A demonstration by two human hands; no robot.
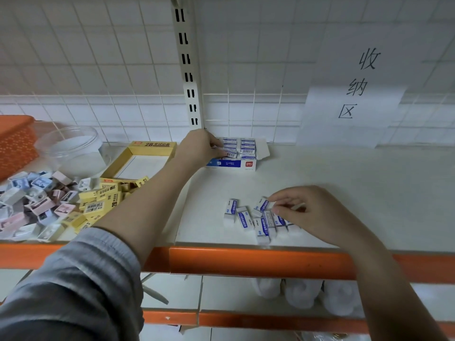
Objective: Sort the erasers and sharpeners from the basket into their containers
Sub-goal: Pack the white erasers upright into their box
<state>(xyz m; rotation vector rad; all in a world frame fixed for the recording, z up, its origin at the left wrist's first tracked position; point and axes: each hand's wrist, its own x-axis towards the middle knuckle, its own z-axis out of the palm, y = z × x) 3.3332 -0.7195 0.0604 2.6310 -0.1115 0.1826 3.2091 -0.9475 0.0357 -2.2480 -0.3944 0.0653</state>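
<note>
**Erasers going into the deli box**

Eraser box (231, 164) sits at the back of the shelf (344, 193), lid flap open. Front reads "CLASSIC" with a red "deli" logo. It's nearly full of sleeved erasers in rows, "ERASER" readable on several.

Left hand (199, 150) is over the box's left side, fingers curled round one eraser (230, 153), barcode face up, set among the packed rows.

Right hand (307, 212) is at the loose erasers (248, 219) near the shelf front, white blocks with blue "ERASER" sleeves. Thumb and forefinger pinch something at the pile; which piece, can't tell.

Left of the box: open yellow box (150, 145) marked "2B", loose yellow "2B" erasers (103, 201) in front of it, then a heap of pastel sharpeners (32, 203). Clear tub (71, 143) and orange basket (14, 141) behind those. Paper sign (357, 94) on the wall reads "收纳区".
</note>
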